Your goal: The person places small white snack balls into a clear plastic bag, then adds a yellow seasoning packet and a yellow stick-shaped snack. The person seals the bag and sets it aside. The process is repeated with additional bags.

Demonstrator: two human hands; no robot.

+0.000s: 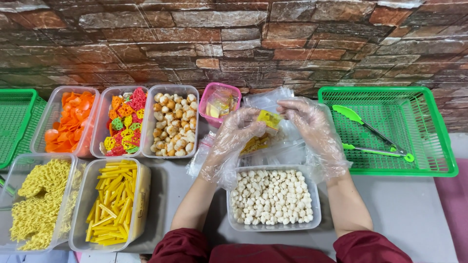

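Both my hands wear loose clear plastic gloves. My left hand [238,132] and my right hand [308,122] meet over a clear plastic bag [273,143] with yellow snack pieces inside. Between their fingertips they pinch a small yellow packet [269,118] at the bag's mouth. Just below my hands stands a clear tub of white puffed pellets [273,197]. A small pink tub [220,103] with more yellow packets sits right behind my left hand.
Clear tubs line the left: orange chips [68,119], coloured lattice crackers [124,122], beige balls [173,124], yellow curly noodles [36,202], yellow sticks [109,202]. A green basket [438,146] at right holds green-tipped tongs [375,136]. Another green basket [14,117] sits far left. Brick wall behind.
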